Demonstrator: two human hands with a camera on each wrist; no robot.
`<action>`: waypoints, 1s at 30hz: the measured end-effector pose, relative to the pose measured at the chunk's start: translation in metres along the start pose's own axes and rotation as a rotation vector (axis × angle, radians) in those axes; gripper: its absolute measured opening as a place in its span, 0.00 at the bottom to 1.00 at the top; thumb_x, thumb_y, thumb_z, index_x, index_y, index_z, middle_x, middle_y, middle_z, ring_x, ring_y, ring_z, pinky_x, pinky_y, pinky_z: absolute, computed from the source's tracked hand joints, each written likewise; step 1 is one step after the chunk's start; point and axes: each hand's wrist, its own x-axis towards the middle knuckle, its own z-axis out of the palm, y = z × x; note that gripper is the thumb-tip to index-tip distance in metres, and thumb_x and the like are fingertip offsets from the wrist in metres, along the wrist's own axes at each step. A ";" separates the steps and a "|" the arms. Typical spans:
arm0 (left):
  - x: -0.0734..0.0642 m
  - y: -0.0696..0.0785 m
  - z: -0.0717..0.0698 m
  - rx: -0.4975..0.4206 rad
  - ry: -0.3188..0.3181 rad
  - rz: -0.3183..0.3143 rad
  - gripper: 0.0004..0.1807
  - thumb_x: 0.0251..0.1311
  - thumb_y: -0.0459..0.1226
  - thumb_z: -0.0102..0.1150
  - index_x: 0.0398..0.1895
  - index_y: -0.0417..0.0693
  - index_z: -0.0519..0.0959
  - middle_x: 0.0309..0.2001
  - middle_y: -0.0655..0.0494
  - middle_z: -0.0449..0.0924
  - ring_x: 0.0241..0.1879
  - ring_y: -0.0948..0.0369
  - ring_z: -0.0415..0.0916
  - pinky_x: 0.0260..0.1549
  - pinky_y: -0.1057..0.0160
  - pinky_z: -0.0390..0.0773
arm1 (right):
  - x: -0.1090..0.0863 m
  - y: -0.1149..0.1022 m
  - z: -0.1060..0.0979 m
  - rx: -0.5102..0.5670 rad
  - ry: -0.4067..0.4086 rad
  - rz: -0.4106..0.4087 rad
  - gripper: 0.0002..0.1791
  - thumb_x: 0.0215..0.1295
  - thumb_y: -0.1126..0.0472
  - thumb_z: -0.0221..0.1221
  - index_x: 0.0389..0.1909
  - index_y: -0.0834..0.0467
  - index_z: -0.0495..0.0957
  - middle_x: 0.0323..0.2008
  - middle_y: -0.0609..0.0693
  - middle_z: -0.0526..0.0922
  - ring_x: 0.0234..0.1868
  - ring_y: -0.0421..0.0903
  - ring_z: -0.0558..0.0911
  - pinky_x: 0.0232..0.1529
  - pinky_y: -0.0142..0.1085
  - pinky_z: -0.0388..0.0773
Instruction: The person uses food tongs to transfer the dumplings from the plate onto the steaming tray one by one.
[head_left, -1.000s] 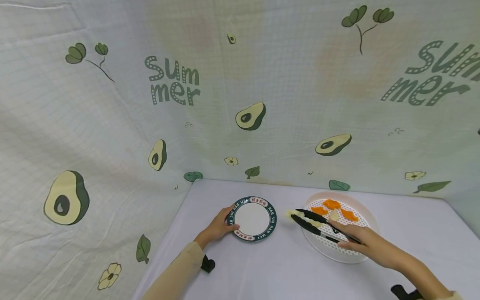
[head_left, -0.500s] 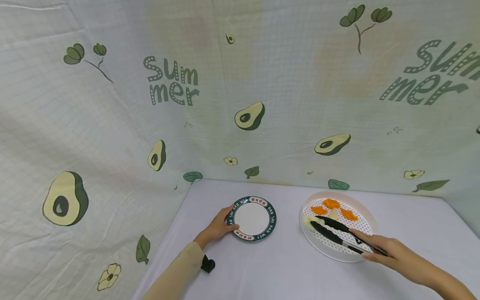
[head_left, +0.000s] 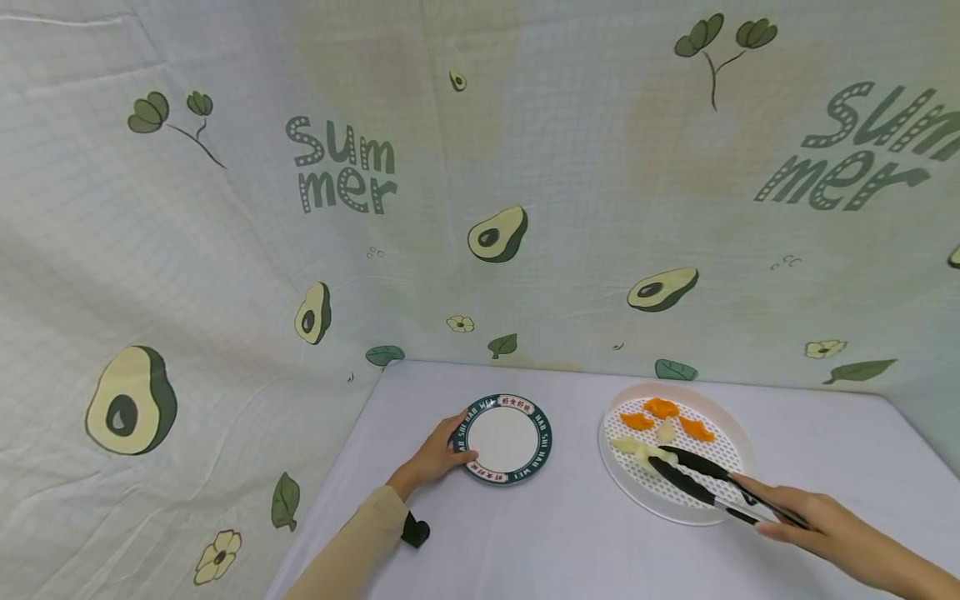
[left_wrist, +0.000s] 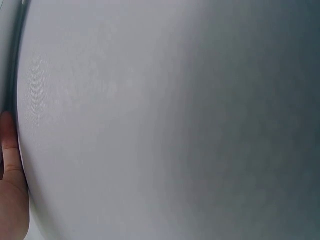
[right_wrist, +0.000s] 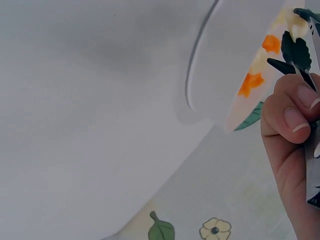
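Observation:
My left hand [head_left: 435, 450] holds the near-left edge of a round white plate [head_left: 512, 439] with a dark green lettered rim, thumb over the rim. In the left wrist view, a finger [left_wrist: 11, 157] lies along the plate's edge. On the right, my right hand [head_left: 813, 521] grips kitchen tongs [head_left: 684, 482] with black tips. Those tips are at a pale piece of food [head_left: 651, 454] on a round tray [head_left: 633, 490] with a perforated white insert. Orange flower-shaped pieces [head_left: 696, 429] and other pale pieces [head_left: 666, 431] lie farther back on the insert.
Both plate and tray rest on a white-covered table [head_left: 555, 542]. Behind it and along the left hangs a pale cloth [head_left: 420, 275] printed with avocados, leaves and lettering. Table surface separates the plate from the tray.
The tongs and my right hand have moved right and nearer, from beyond the tray's left edge to over its insert, carrying a pale piece along. My left hand and the plate have stayed put.

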 end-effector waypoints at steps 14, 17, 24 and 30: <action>-0.003 0.001 -0.001 0.003 0.008 -0.014 0.47 0.61 0.44 0.69 0.79 0.45 0.53 0.74 0.38 0.56 0.73 0.40 0.51 0.70 0.40 0.54 | -0.004 0.012 -0.008 0.034 -0.101 0.035 0.29 0.75 0.59 0.55 0.75 0.48 0.64 0.51 0.66 0.80 0.43 0.24 0.71 0.31 0.28 0.76; -0.003 0.002 0.000 0.003 0.007 -0.018 0.47 0.62 0.45 0.68 0.79 0.46 0.53 0.74 0.39 0.56 0.74 0.40 0.51 0.71 0.40 0.54 | -0.002 0.015 -0.009 0.021 -0.114 0.057 0.29 0.75 0.57 0.55 0.75 0.51 0.64 0.53 0.71 0.78 0.46 0.24 0.73 0.33 0.29 0.78; -0.002 0.003 -0.001 0.010 0.003 -0.029 0.48 0.62 0.46 0.68 0.79 0.47 0.53 0.75 0.40 0.56 0.74 0.41 0.51 0.70 0.41 0.54 | -0.001 0.024 -0.009 -0.029 -0.094 0.058 0.29 0.74 0.55 0.57 0.73 0.55 0.66 0.53 0.73 0.79 0.47 0.25 0.74 0.35 0.28 0.79; 0.000 0.001 0.000 0.007 -0.006 -0.032 0.47 0.62 0.47 0.68 0.80 0.50 0.53 0.75 0.42 0.55 0.74 0.42 0.50 0.71 0.42 0.53 | -0.002 0.028 -0.009 -0.004 -0.084 0.022 0.29 0.73 0.58 0.57 0.74 0.51 0.65 0.53 0.74 0.78 0.47 0.25 0.74 0.35 0.28 0.78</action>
